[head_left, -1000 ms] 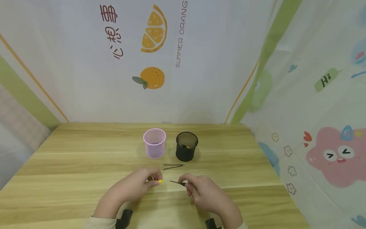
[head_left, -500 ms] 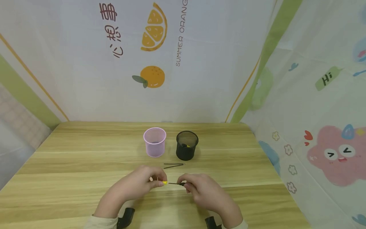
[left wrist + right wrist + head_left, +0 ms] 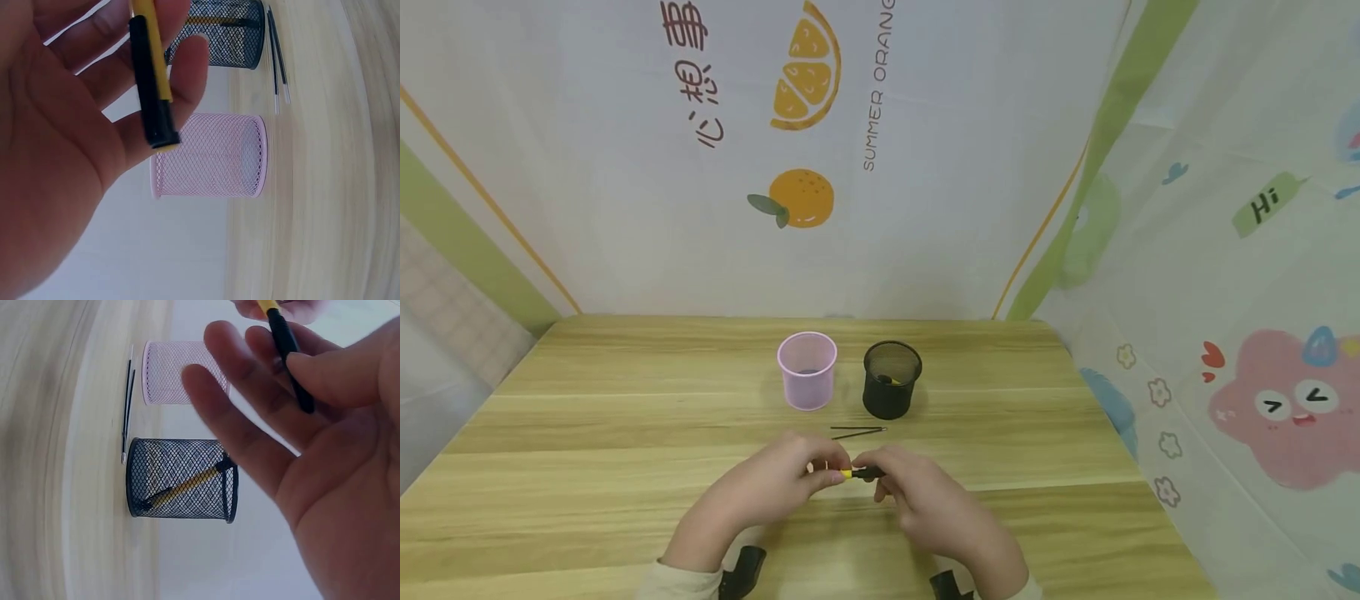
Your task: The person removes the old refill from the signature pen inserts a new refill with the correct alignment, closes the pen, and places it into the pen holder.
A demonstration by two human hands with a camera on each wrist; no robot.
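My left hand (image 3: 782, 483) pinches the yellow barrel (image 3: 159, 56) of a pen; its black clip and end show in the left wrist view. Between thumb and fingers, my right hand (image 3: 928, 504) pinches the pen's black front section (image 3: 284, 339). Barrel and front section meet end to end in one line, just above the table. The thin refill seen earlier at the black part is now hidden. Whether the two parts are screwed tight, I cannot tell. Two dark refills (image 3: 857, 432) lie on the table just beyond my hands.
A pink mesh pen holder (image 3: 808, 393) stands behind the refills on the left. To its right is a black mesh pen holder (image 3: 887, 402) with a yellow and black pen (image 3: 190, 485) inside. A printed cloth (image 3: 925, 208) hangs behind the wooden table (image 3: 587, 417).
The hands have come together. The left moved right with the yellow barrel, the right moved slightly left, and the refill sticking out of the black section went out of sight as the parts met.
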